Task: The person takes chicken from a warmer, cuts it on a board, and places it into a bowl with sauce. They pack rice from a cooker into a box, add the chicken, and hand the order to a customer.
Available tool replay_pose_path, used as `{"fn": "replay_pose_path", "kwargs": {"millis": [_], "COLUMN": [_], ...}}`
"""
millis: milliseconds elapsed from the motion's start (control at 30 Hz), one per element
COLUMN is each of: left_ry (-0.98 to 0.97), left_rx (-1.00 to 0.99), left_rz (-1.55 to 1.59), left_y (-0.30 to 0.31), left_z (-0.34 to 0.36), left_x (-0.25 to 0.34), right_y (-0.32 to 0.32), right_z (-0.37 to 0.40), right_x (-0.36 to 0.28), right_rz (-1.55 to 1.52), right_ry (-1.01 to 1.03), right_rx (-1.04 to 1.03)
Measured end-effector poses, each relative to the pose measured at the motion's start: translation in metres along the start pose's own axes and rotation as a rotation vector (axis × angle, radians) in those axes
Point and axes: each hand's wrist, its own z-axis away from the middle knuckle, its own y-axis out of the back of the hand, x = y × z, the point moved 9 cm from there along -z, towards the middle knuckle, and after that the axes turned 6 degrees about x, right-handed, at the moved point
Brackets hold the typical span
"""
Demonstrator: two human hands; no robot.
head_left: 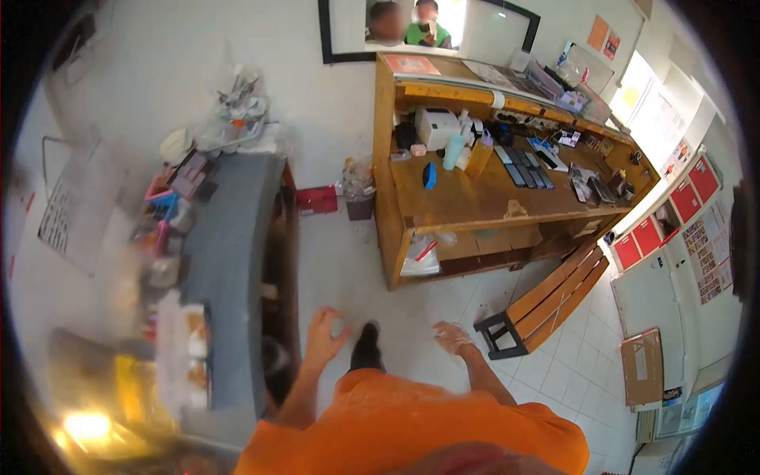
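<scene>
My left hand (323, 336) hangs in the air beside the grey counter, bare, with its fingers apart and nothing in them. My right hand (454, 338) is held out over the floor, left of the wooden bench (558, 297). A thin clear plastic glove seems to cover it. Its fingers look loosely spread, and I see nothing gripped in them. Neither hand touches any furniture. Between them a dark shoe (366, 346) shows on the floor below my orange shirt (419, 423).
Left is a long grey counter (229, 214) with trays and clutter, and a bright lamp (87, 426). Ahead stands a wooden desk (467, 198) with phones (522, 168), bottles and a white printer (437, 127). A bin (359, 206) sits between them. A mirror (340, 32) reflects two people.
</scene>
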Motion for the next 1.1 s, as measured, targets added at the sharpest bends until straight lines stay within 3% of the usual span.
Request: {"fn": "replay_pose_path", "kwargs": {"millis": [67, 200, 300, 400, 467, 533, 600, 667, 733, 800, 867, 933, 1000, 1100], "left_ry": [-0.004, -0.043, -0.211, -0.279, -0.417, -0.561, -0.586, -0.617, -0.615, -0.686, -0.455, -0.279, -0.244, -0.247], "left_rx": [0.018, 0.09, 0.098, 0.035, 0.065, 0.147, 0.154, 0.172, 0.117, 0.201, 0.036, 0.112, 0.19, 0.273], "left_rz": [-0.014, 0.025, 0.036, 0.082, 0.064, 0.114, 0.115, 0.12, 0.127, 0.092, 0.346, 0.493, 0.489, 0.429], "left_y": [-0.013, -0.041, -0.073, -0.109, -0.134, -0.152, -0.172, -0.2, -0.235, -0.263, -0.305, -0.346, -0.37, -0.386], "left_z": [-0.065, -0.214, -0.33, -0.438, -0.505, -0.567, -0.628, -0.688, -0.751, -0.818, -0.9, -0.989, -1.056, -1.123], "left_x": [-0.014, -0.023, 0.01, 0.061, 0.096, 0.137, 0.168, 0.185, 0.193, 0.193, 0.172, 0.133, 0.119, 0.102], "right_y": [0.024, 0.118, 0.192, 0.307, 0.391, 0.477, 0.566, 0.647, 0.715, 0.772, 0.818, 0.852, 0.871, 0.864], "right_z": [-0.038, -0.12, -0.17, -0.194, -0.214, -0.248, -0.278, -0.325, -0.379, -0.436, -0.497, -0.563, -0.619, -0.677], "right_x": [0.016, 0.033, 0.081, 0.073, 0.073, 0.089, 0.081, 0.063, 0.067, 0.056, 0.05, 0.047, 0.057, 0.064], "right_rz": [-0.146, -0.134, -0.796, -1.264, -1.261, -1.166, -0.974, -0.866, -0.733, -0.681, -0.599, -0.524, -0.488, -0.573], "right_ry": [-0.17, -0.147, -0.123, 0.004, 0.034, 0.207, 0.357, 0.634, 0.633, 0.735, 0.752, 0.763, 0.733, 0.774], "right_rx": [0.016, 0.113, 0.439, 0.745, 0.948, 1.081, 1.263, 1.244, 1.309, 1.357, 1.338, 1.321, 1.437, 1.351]}}
